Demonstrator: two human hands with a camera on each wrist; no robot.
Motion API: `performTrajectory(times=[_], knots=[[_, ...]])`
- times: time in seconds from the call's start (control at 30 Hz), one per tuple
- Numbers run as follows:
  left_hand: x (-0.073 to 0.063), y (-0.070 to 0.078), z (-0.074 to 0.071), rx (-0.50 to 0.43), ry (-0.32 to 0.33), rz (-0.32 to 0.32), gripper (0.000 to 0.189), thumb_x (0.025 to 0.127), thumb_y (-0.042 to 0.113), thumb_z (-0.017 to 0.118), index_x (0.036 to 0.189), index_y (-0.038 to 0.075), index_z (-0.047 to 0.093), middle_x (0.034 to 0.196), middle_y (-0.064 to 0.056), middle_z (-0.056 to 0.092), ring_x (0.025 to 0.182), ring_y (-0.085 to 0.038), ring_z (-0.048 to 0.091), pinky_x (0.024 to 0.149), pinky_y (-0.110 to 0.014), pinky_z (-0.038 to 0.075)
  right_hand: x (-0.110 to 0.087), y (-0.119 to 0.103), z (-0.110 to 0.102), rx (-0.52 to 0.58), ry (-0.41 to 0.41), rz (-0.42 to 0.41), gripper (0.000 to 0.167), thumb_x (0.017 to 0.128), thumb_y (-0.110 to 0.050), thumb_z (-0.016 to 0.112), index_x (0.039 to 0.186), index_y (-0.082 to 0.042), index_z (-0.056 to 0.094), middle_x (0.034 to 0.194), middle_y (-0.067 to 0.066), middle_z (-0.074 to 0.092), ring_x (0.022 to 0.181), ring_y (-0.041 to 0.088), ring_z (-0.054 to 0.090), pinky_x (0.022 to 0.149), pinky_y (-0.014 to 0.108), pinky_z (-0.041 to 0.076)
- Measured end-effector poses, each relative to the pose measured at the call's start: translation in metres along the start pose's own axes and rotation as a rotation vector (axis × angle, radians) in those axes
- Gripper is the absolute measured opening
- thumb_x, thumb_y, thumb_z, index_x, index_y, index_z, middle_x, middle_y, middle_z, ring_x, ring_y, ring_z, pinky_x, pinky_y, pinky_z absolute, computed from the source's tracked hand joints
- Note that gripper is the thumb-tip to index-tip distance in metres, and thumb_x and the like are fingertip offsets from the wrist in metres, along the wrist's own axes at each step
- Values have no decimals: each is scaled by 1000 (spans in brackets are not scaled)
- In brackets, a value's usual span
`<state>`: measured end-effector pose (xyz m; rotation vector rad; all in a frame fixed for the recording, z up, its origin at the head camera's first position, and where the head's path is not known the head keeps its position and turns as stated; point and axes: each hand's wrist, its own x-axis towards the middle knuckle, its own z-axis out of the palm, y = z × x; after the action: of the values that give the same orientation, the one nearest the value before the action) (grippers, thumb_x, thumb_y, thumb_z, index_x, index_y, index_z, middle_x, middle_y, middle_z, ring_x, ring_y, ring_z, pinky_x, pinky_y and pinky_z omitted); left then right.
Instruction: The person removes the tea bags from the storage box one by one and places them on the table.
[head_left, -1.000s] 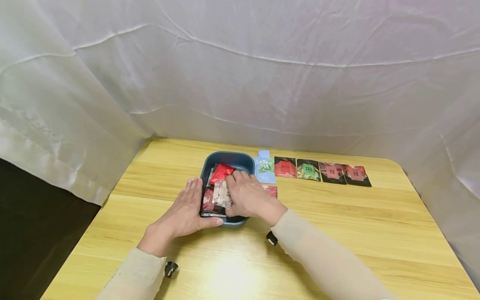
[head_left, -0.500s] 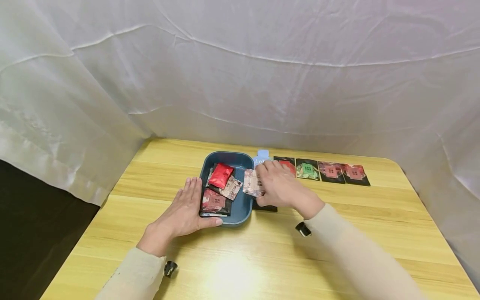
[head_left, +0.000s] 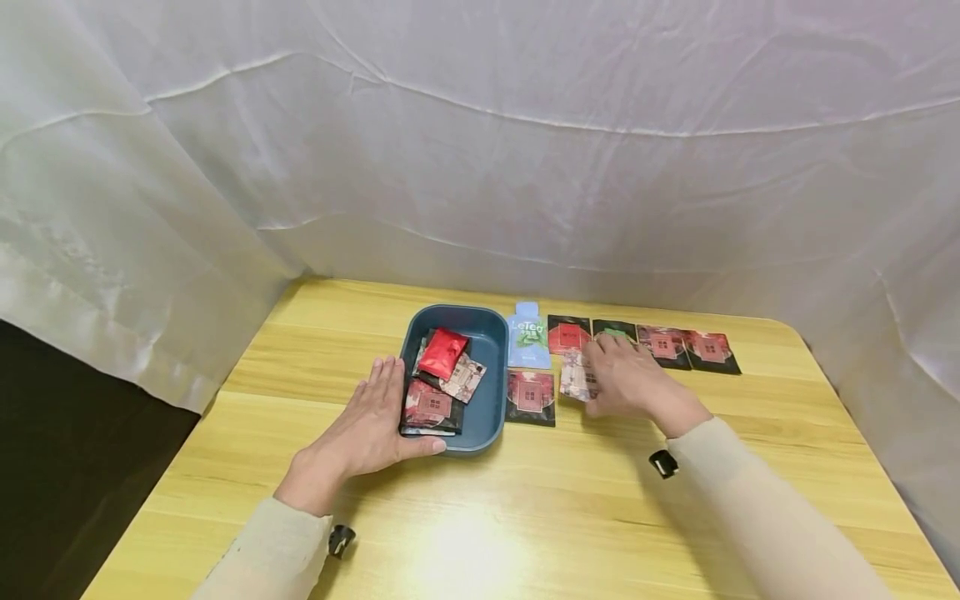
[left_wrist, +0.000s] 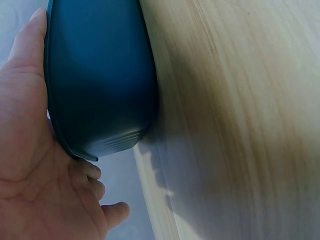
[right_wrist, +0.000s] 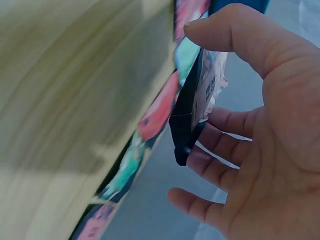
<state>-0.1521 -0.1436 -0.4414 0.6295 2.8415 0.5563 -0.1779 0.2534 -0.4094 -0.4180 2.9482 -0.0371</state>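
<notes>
In the head view my right hand (head_left: 630,379) holds a beige floral-print sachet (head_left: 576,377) above the table, below the back row of sachets. The right wrist view shows the thumb and fingertips pinching its edges, and the dark back of the sachet (right_wrist: 184,122). My left hand (head_left: 363,425) lies with straight fingers along the left wall of a dark blue plastic bin (head_left: 492,400), its thumb at the front rim. Inside the bin are a shiny red sachet (head_left: 442,353), another beige sachet (head_left: 467,379) and a red-and-black sachet (head_left: 431,406), piled on the left.
Right of the bin stands a row: a light blue LeTea packet (head_left: 529,343), a red sachet (head_left: 569,336), a partly covered green one, and two red-and-black sachets (head_left: 663,346). In front lies another red-and-black sachet (head_left: 531,398). A pale curtain (head_left: 525,167) hangs behind the wooden table (head_left: 480,508).
My right hand has lifted a beige sachet out of the bin and carried it right, past the sachet beside the bin. My left hand has stayed at the bin.
</notes>
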Motion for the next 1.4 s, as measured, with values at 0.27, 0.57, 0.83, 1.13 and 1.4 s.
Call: performTrajectory(times=[0.27,0.57,0.83,1.13,1.4], knots=[[-1,0,0,-5,-3,-2,143,79,89,63,166,-8,4,175,-28,4,163,-44,1,131,-60,13,0,10,14,11,-68,17,92,72,-38,93,145,-2,49,140,25,55,137,51,48,114,75,37],[0,-1,2,-22,0,0,141,81,86,66,166,-7,3,175,-28,5,163,-44,0,131,-61,12,1,8,22,56,-111,19,94,72,-40,92,148,-5,48,155,28,47,144,54,42,117,76,31],[0,-1,2,-29,-1,-3,141,81,85,67,166,-7,3,175,-28,4,163,-44,0,131,-62,12,4,4,19,49,-123,-10,94,71,-40,94,147,-4,50,152,26,50,141,52,45,115,74,35],[0,-1,1,-29,-7,-3,143,80,89,63,166,-7,2,175,-28,4,163,-44,0,131,-61,12,7,3,20,31,-131,0,95,71,-41,93,149,-8,49,155,25,48,144,54,42,116,77,32],[0,-1,1,-38,-8,-5,141,81,86,66,166,-7,2,175,-28,4,163,-44,-1,131,-62,12,5,0,16,41,-136,3,102,73,-42,92,155,-6,44,161,27,41,149,56,35,118,77,28]])
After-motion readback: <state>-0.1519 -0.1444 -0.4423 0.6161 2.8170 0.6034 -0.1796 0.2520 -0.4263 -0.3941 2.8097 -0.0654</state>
